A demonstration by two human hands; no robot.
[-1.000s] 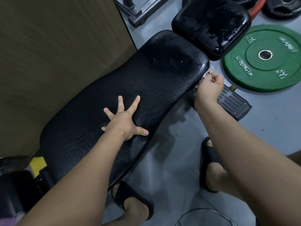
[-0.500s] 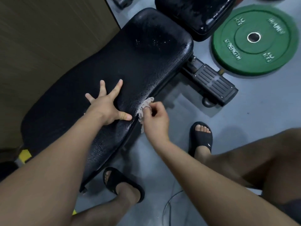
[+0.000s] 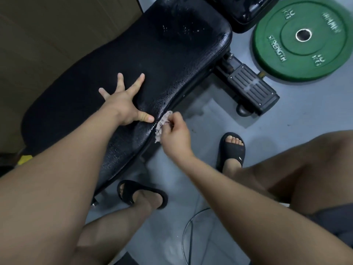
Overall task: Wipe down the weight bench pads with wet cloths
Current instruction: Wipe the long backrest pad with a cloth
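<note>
The long black bench pad (image 3: 162, 46) runs diagonally across the view, its surface wet and beaded with drops. My left hand (image 3: 125, 103) rests flat on it with the fingers spread. My right hand (image 3: 176, 134) grips a small pale crumpled cloth (image 3: 162, 124) and holds it against the pad's near side edge, just right of my left thumb. A second, smaller black pad (image 3: 246, 14) sits beyond the long one at the top.
A green weight plate (image 3: 303, 38) lies on the grey floor at the upper right. The bench's black ribbed foot (image 3: 252, 86) juts out under the pad. A brown wall (image 3: 47, 35) stands left. My feet in black slides (image 3: 232, 150) and a thin cable (image 3: 188, 236) are below.
My right hand slid the cloth from the pad's far end back along the side edge to beside my left thumb. The left hand stayed planted on the pad.
</note>
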